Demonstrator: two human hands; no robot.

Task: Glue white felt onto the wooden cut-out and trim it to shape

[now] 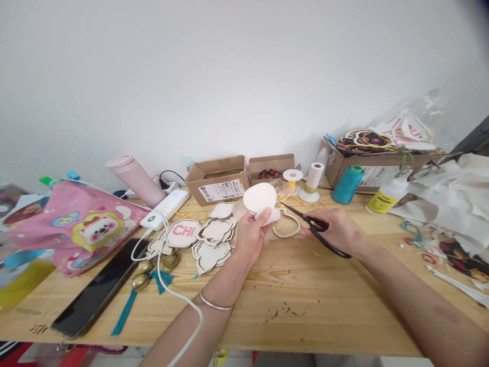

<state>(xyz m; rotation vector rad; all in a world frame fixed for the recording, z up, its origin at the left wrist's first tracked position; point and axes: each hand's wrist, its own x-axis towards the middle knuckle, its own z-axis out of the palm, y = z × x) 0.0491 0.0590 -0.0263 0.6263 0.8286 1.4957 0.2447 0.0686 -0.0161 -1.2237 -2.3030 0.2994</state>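
My left hand (pixel 252 234) pinches a white rounded cut-out (pixel 260 198), its wide end facing up. My right hand (pixel 338 232) grips black-handled scissors (pixel 314 224), whose blade tips reach toward the right edge of the cut-out; whether they touch it I cannot tell. Below the blades is a pale wooden outline frame (pixel 287 235), with my right fingertips close to its right side. Yellow thread (pixel 283 198) lies tangled behind the blade tips. Left of my left hand are several cloud-shaped wooden pieces (pixel 216 232), one bearing pink "CHI" lettering (pixel 184 230).
Cardboard boxes (pixel 217 176), a teal thread cone (pixel 348 184) and a glue bottle (pixel 386 196) stand at the back. A phone (pixel 99 290), brass bells (pixel 141 280) and a pink bag (pixel 95 224) lie left. A white cable (pixel 183 295) crosses my left forearm. White fabric (pixel 451 188) is heaped right.
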